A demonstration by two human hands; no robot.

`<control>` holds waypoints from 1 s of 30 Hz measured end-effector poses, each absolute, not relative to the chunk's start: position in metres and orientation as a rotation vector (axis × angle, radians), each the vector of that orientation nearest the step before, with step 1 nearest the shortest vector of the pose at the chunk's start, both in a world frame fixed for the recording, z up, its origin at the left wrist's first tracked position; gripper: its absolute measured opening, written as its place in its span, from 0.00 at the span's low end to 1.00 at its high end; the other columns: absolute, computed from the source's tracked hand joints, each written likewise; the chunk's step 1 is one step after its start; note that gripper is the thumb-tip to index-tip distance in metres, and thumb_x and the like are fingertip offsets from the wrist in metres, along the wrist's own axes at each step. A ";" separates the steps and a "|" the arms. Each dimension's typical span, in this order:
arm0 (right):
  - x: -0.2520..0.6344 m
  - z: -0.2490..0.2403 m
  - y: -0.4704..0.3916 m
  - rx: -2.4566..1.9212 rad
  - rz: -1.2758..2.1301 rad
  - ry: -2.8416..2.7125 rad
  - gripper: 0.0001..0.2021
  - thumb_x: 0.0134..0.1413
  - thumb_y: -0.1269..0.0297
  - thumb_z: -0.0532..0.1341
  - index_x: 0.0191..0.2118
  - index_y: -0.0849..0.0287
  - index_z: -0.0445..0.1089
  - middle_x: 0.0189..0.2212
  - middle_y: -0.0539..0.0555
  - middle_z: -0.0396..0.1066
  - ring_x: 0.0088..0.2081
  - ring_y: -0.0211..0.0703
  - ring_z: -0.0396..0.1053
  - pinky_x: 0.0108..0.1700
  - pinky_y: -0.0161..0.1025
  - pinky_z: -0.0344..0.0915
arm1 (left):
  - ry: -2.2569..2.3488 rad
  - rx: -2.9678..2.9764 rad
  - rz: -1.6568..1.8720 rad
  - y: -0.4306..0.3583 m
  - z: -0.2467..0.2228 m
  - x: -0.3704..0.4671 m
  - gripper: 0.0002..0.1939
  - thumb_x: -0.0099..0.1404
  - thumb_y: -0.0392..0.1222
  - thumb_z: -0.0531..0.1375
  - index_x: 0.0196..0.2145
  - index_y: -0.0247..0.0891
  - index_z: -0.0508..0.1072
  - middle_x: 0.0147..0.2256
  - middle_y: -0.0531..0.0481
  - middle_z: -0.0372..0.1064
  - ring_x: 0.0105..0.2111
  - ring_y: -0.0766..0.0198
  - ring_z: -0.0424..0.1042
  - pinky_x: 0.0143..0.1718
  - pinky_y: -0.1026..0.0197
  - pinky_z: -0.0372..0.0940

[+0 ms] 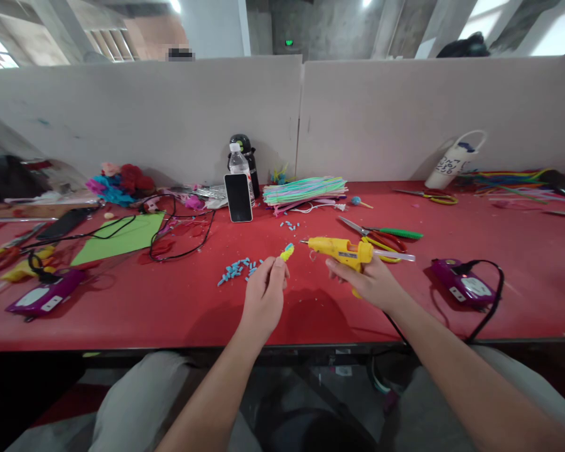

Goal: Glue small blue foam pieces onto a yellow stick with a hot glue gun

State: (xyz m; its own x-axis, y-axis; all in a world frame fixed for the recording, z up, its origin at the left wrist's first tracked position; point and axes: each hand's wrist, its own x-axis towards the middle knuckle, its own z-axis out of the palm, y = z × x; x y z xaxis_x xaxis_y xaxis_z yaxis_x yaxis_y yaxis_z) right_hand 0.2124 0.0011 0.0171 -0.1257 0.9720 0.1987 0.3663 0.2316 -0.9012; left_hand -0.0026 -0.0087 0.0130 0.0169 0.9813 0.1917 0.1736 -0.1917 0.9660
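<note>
A red table point(169, 307) is spread across the scene, and all the work is done over its near middle part. Toward the far side, a bundle of pale pipe cleaners point(306, 190) is laid flat. A yellow hot glue gun point(334, 247) is held up over the table by the right hand point(371, 279), with the fingers wrapped around its handle. Whether the trigger is being pressed cannot be told. A clear glue stick point(400, 256) is poked out of the gun's right end, and the nozzle is pointed left. To the right, a purple power box point(464, 282) is set down with a black cord joined to it.

A small fuzzy yellow piece point(287, 253) is pinched between the thumb and fingers of the left hand point(266, 282). It is held just left of the nozzle, with a little gap left between them. Some blue is seen at its far end. Tiny blue bits point(235, 270) are heaped just left of the left hand, and a few more are scattered farther off.

Gluing seems to be the step in hand. For the next move, the piece needs to be kept still, the nozzle lined up well, and the fingertips kept clear of hot glue.
</note>
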 end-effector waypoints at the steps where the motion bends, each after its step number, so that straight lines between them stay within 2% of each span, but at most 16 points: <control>1: 0.215 0.013 0.005 -1.309 0.857 -1.671 0.15 0.59 0.50 0.62 0.38 0.59 0.74 0.29 0.52 0.73 0.32 0.43 0.70 0.36 0.39 0.68 | 1.230 1.482 1.263 -0.009 0.013 -0.002 0.19 0.73 0.50 0.50 0.27 0.38 0.62 0.22 0.56 0.55 0.23 0.69 0.54 0.24 0.65 0.49; 4: 0.220 -0.002 0.017 -1.418 0.745 -1.698 0.18 0.59 0.48 0.61 0.45 0.58 0.75 0.37 0.55 0.77 0.39 0.49 0.73 0.41 0.43 0.69 | 1.198 1.481 1.256 -0.011 0.013 -0.001 0.19 0.73 0.50 0.49 0.27 0.38 0.62 0.23 0.56 0.55 0.23 0.69 0.54 0.24 0.65 0.49; 7: 0.224 -0.014 0.029 -1.493 0.648 -1.714 0.20 0.58 0.47 0.60 0.45 0.59 0.75 0.38 0.57 0.78 0.41 0.52 0.74 0.43 0.44 0.68 | 1.172 1.480 1.241 -0.013 0.012 0.001 0.18 0.73 0.50 0.49 0.27 0.38 0.63 0.23 0.56 0.55 0.23 0.69 0.55 0.25 0.65 0.50; 12: 0.226 -0.027 0.041 -1.730 0.495 -1.732 0.21 0.55 0.45 0.61 0.38 0.62 0.73 0.31 0.57 0.75 0.32 0.48 0.71 0.34 0.40 0.63 | 1.118 1.485 1.203 -0.018 0.009 0.006 0.19 0.73 0.51 0.49 0.28 0.38 0.63 0.23 0.56 0.55 0.23 0.70 0.55 0.25 0.66 0.50; 15: 0.230 -0.027 0.039 -1.866 0.401 -1.851 0.21 0.53 0.44 0.61 0.35 0.61 0.70 0.28 0.55 0.72 0.27 0.45 0.67 0.30 0.38 0.58 | 1.082 1.487 1.161 -0.022 0.009 0.008 0.19 0.74 0.52 0.48 0.30 0.38 0.64 0.24 0.57 0.56 0.24 0.70 0.55 0.26 0.66 0.51; 19: 0.245 -0.008 0.024 -2.032 0.291 -1.907 0.24 0.47 0.37 0.63 0.28 0.57 0.66 0.25 0.53 0.70 0.26 0.43 0.65 0.27 0.38 0.53 | 1.086 1.498 1.121 -0.026 0.009 0.011 0.20 0.74 0.53 0.48 0.31 0.38 0.65 0.24 0.57 0.56 0.23 0.69 0.55 0.26 0.64 0.50; 21: 0.253 0.006 0.013 -2.123 0.362 -1.939 0.26 0.47 0.34 0.61 0.23 0.56 0.63 0.22 0.52 0.67 0.23 0.42 0.62 0.25 0.38 0.50 | 1.093 1.497 1.124 -0.027 0.009 0.012 0.20 0.74 0.54 0.47 0.31 0.38 0.65 0.24 0.57 0.55 0.23 0.69 0.55 0.26 0.64 0.50; 23: 0.253 0.017 0.004 -1.965 0.664 -2.106 0.25 0.53 0.38 0.59 0.22 0.56 0.63 0.20 0.50 0.66 0.23 0.41 0.61 0.25 0.38 0.52 | 1.086 1.486 1.134 -0.029 0.009 0.012 0.20 0.74 0.54 0.47 0.31 0.38 0.64 0.23 0.57 0.54 0.23 0.69 0.53 0.26 0.64 0.50; 26: 0.232 0.022 -0.006 -1.416 1.155 -2.236 0.15 0.61 0.51 0.57 0.31 0.56 0.70 0.27 0.50 0.70 0.30 0.41 0.66 0.33 0.37 0.61 | 1.077 1.480 1.157 -0.031 0.011 0.010 0.19 0.74 0.54 0.47 0.32 0.39 0.65 0.23 0.57 0.53 0.23 0.69 0.53 0.26 0.63 0.50; 28: 0.204 0.016 -0.006 -1.177 1.224 -2.164 0.09 0.60 0.59 0.58 0.37 0.57 0.72 0.32 0.50 0.72 0.32 0.40 0.67 0.36 0.37 0.63 | 1.057 1.480 1.191 -0.033 0.014 0.010 0.19 0.74 0.53 0.47 0.32 0.39 0.65 0.24 0.56 0.55 0.24 0.68 0.55 0.27 0.64 0.51; 30: 0.170 0.006 -0.002 -1.017 1.190 -2.086 0.08 0.58 0.61 0.59 0.32 0.58 0.72 0.29 0.50 0.71 0.31 0.41 0.67 0.35 0.38 0.64 | 1.023 1.472 1.241 -0.034 0.018 0.011 0.19 0.75 0.52 0.47 0.32 0.38 0.65 0.24 0.56 0.56 0.25 0.68 0.56 0.28 0.63 0.53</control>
State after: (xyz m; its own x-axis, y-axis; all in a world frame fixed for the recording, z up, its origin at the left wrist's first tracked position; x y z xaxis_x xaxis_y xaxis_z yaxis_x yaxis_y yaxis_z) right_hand 0.1701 -0.0019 0.0057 -0.5777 0.8127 0.0758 0.3485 0.3296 -0.8775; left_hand 0.0113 -0.0340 0.0179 0.1449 0.9648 0.2195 0.0313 -0.2262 0.9736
